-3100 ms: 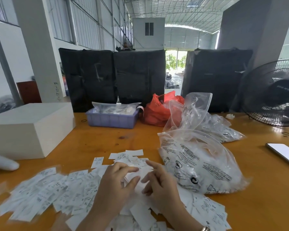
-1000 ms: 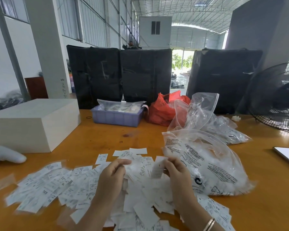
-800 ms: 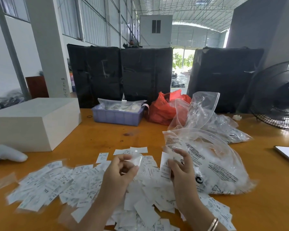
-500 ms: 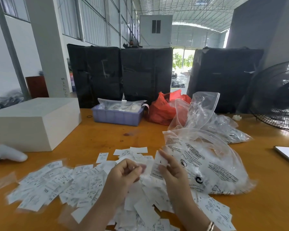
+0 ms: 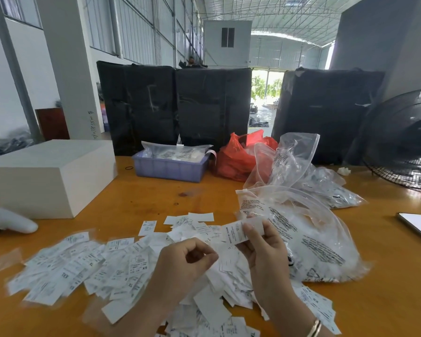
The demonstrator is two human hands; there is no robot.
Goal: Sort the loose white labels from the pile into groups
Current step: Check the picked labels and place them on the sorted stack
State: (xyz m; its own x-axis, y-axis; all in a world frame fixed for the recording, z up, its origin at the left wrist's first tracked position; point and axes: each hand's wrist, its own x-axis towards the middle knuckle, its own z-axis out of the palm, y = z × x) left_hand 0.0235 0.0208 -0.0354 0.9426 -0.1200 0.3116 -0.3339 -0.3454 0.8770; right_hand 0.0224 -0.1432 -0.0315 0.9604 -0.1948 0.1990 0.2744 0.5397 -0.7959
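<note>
I see the right hand raised over the pile, its grip pinching one label between thumb and fingertips, printed side toward me. The left hand hangs just beside it with fingers curled; I cannot tell whether that grip holds anything. The pile lies spread across the tabletop under both hands, with a clear bag touching its right edge.
</note>
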